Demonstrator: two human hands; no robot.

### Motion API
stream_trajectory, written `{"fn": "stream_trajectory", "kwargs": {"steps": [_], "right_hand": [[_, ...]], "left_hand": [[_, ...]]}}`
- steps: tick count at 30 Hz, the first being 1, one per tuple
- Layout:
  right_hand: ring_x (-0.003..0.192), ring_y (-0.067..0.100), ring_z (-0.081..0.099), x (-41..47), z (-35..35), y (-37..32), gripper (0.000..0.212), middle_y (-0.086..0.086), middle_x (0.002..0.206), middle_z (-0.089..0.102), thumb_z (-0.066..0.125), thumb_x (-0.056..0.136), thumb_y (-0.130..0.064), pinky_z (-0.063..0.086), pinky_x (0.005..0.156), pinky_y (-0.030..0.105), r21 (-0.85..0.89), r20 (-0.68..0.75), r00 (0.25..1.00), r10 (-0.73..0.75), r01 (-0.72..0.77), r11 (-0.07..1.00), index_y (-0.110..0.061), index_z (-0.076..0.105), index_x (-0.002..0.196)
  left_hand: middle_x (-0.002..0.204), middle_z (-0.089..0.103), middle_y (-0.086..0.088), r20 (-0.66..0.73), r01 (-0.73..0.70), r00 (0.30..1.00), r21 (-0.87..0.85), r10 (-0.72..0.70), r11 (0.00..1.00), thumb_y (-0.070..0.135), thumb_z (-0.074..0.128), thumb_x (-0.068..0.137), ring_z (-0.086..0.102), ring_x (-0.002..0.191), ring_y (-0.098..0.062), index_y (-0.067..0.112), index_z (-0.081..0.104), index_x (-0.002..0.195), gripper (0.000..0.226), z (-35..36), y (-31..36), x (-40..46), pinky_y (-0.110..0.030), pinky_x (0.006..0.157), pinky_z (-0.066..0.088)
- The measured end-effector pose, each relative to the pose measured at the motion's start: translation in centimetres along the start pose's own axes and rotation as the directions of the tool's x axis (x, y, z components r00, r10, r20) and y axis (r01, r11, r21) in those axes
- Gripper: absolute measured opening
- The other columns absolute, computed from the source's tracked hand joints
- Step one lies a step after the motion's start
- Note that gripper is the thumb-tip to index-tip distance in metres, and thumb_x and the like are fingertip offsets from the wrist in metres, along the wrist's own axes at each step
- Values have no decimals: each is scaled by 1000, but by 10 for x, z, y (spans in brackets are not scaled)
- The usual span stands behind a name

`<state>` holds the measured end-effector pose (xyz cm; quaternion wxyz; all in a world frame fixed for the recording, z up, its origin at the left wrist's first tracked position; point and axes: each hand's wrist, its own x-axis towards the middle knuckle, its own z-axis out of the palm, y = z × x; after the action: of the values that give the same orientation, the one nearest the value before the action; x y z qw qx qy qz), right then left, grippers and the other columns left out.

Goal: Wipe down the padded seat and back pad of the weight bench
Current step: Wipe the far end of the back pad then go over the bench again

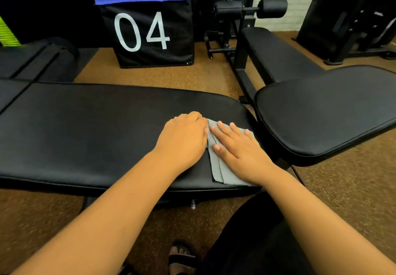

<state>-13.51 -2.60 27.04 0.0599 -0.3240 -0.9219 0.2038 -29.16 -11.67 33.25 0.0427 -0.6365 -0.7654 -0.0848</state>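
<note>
Brown speckled gym floor (353, 189) surrounds my work area. Landmark: the long black back pad (96, 129) of the weight bench. A folded grey cloth (222, 167) lies flat on the back pad's right end, near its front edge. My right hand (240, 148) presses the cloth, fingers straight and spread, grip open. My left hand (184, 137) rests on the pad just left of the cloth, fingers curled at the cloth's edge; whether they pinch it, I cannot tell. Right of the back pad, the seat pad (325, 112) sits tilted. Behind the back pad stands a black box marked "04" (147, 37).
</note>
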Motion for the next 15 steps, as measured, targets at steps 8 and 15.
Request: {"fn": "stream_trajectory", "kwargs": {"steps": [8,15], "right_hand": [[151,20,0,57,-15,30,55,-8,164,7,20,103,-53,-2,120,46,8,-35,997,72,-71,997,-35,15,156],[151,19,-3,12,-3,29,57,-10,164,4,19,103,-53,-2,119,44,-42,-85,993,85,-88,995,-35,11,156]], "left_hand": [[126,51,-1,10,14,1000,35,-15,999,26,35,102,52,106,-21,16,53,124,30,28,19,29,-30,77,36],[112,54,-2,-61,29,998,-5,-30,1000,17,35,99,51,100,-22,13,57,108,24,40,17,26,-29,74,27]]}}
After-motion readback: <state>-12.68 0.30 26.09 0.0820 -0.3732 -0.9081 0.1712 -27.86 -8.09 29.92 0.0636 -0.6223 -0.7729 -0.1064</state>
